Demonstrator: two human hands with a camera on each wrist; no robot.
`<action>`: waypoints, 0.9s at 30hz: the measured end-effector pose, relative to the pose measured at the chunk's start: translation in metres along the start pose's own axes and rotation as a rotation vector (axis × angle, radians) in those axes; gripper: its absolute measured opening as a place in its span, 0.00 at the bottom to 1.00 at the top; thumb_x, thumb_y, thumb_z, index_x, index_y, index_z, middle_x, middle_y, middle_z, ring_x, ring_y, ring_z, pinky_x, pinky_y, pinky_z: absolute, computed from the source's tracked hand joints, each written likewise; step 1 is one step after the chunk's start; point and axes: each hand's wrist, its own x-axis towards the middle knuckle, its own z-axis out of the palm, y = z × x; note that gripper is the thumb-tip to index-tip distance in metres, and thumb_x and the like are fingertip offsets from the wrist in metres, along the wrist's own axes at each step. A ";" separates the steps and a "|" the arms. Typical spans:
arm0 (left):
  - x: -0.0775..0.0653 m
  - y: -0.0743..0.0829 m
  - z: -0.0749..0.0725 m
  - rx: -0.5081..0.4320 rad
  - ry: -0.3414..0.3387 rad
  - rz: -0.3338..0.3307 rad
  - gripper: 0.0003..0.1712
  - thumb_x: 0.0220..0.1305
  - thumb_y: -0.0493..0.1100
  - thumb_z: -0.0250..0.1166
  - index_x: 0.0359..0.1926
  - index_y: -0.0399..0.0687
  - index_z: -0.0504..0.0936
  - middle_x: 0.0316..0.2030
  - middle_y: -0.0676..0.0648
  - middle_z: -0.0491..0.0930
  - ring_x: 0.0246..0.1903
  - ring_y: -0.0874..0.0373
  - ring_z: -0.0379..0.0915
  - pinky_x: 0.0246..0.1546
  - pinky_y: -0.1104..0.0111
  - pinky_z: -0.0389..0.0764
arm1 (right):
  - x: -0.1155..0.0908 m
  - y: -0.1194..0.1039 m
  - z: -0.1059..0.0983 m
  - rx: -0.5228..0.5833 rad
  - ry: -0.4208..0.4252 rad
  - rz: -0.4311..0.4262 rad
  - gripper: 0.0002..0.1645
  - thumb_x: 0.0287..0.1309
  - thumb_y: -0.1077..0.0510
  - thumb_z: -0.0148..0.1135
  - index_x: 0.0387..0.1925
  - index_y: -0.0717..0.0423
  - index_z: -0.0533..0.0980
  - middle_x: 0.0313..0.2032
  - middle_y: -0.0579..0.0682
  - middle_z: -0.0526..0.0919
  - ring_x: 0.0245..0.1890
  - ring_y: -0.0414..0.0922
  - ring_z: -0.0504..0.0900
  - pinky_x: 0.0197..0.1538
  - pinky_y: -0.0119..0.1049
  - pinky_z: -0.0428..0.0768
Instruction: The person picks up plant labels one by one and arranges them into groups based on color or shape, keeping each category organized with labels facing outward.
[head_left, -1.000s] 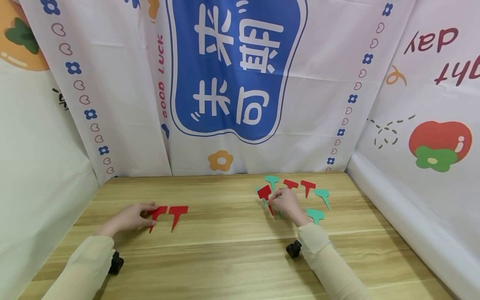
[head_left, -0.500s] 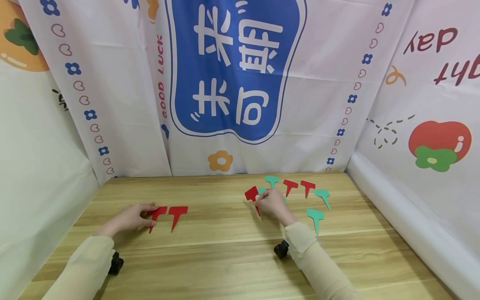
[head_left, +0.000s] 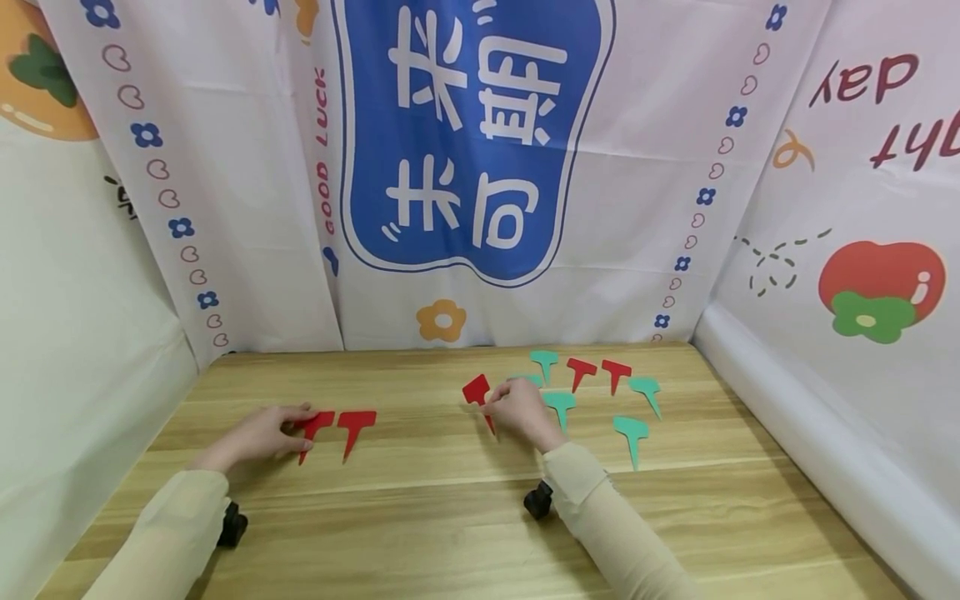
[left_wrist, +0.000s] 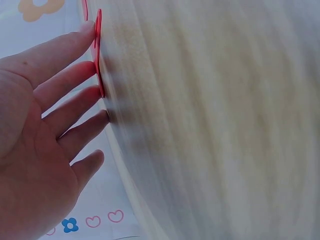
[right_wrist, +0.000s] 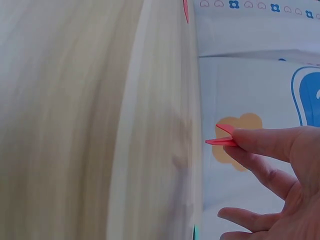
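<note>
My right hand pinches a red T-shaped plant label between thumb and finger. The right wrist view has that held label raised off the wooden table, its other fingers spread apart. On the left, my left hand rests its fingertips on another red plant label lying on the table, partly covered by the fingers. In the left wrist view its fingers are nearly straight, tips against the label. Just right of it lies a second red plant label, its stem pointing towards me.
Several teal plant labels lie spread at the right, one partly hidden behind my right hand. Two more red labels are at the back right. White printed cloth walls in the table at the back and sides.
My right hand has moved left with the red plant label, away from the teal ones, uncovering teal labels behind it. My left hand has stayed on its label.
</note>
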 end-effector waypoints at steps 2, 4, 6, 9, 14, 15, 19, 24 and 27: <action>0.000 0.000 0.000 0.007 0.004 0.000 0.38 0.55 0.54 0.69 0.61 0.37 0.73 0.65 0.32 0.63 0.63 0.27 0.55 0.58 0.36 0.61 | 0.000 -0.003 0.005 -0.011 0.004 -0.015 0.09 0.48 0.55 0.72 0.18 0.51 0.82 0.40 0.47 0.82 0.40 0.45 0.77 0.41 0.39 0.77; 0.001 0.000 0.001 0.009 0.006 0.003 0.38 0.55 0.54 0.69 0.61 0.37 0.73 0.65 0.32 0.63 0.63 0.27 0.55 0.58 0.36 0.61 | 0.001 -0.007 0.009 -0.014 0.008 -0.033 0.09 0.47 0.56 0.72 0.17 0.51 0.83 0.41 0.48 0.83 0.42 0.46 0.78 0.44 0.40 0.77; 0.001 -0.001 0.001 0.008 0.006 0.005 0.38 0.55 0.54 0.69 0.61 0.37 0.73 0.65 0.32 0.64 0.63 0.27 0.55 0.58 0.36 0.61 | 0.001 -0.011 0.013 -0.024 0.007 -0.038 0.09 0.47 0.56 0.72 0.16 0.50 0.83 0.40 0.47 0.83 0.41 0.45 0.79 0.43 0.39 0.78; 0.001 -0.002 0.002 0.000 0.003 0.009 0.38 0.55 0.54 0.69 0.61 0.36 0.73 0.65 0.32 0.64 0.63 0.28 0.55 0.58 0.37 0.61 | 0.001 -0.016 0.019 -0.005 -0.018 -0.020 0.09 0.46 0.56 0.72 0.16 0.50 0.83 0.35 0.44 0.83 0.34 0.43 0.77 0.35 0.35 0.76; 0.000 -0.002 0.001 -0.004 -0.001 0.006 0.38 0.55 0.54 0.69 0.61 0.36 0.73 0.65 0.32 0.63 0.63 0.28 0.56 0.58 0.37 0.62 | 0.002 -0.024 0.030 0.017 -0.048 -0.010 0.09 0.47 0.57 0.72 0.16 0.52 0.82 0.32 0.42 0.81 0.29 0.40 0.72 0.28 0.31 0.70; 0.000 -0.001 0.001 -0.003 0.000 0.005 0.38 0.55 0.54 0.69 0.61 0.36 0.73 0.65 0.32 0.63 0.63 0.28 0.56 0.58 0.37 0.62 | 0.002 -0.025 0.032 0.011 -0.048 -0.011 0.10 0.47 0.57 0.72 0.16 0.52 0.82 0.31 0.43 0.82 0.28 0.40 0.72 0.28 0.30 0.70; -0.001 0.001 0.000 -0.003 -0.003 -0.001 0.38 0.55 0.54 0.69 0.61 0.36 0.72 0.65 0.32 0.63 0.63 0.27 0.55 0.58 0.36 0.61 | 0.003 -0.028 0.040 -0.008 -0.037 0.000 0.08 0.46 0.55 0.73 0.18 0.52 0.83 0.29 0.42 0.82 0.27 0.39 0.73 0.27 0.30 0.69; -0.001 0.002 0.000 -0.010 -0.005 0.001 0.38 0.55 0.53 0.69 0.61 0.36 0.72 0.66 0.32 0.62 0.63 0.27 0.55 0.58 0.36 0.61 | 0.004 -0.031 0.048 -0.027 -0.035 0.009 0.05 0.46 0.55 0.72 0.21 0.49 0.84 0.29 0.41 0.84 0.27 0.38 0.73 0.27 0.29 0.69; -0.001 0.002 0.000 -0.014 -0.004 0.002 0.38 0.55 0.54 0.69 0.61 0.36 0.72 0.66 0.32 0.62 0.63 0.27 0.54 0.58 0.36 0.60 | 0.006 -0.032 0.053 -0.070 -0.018 0.018 0.08 0.46 0.53 0.72 0.18 0.48 0.83 0.26 0.40 0.84 0.24 0.38 0.73 0.29 0.33 0.70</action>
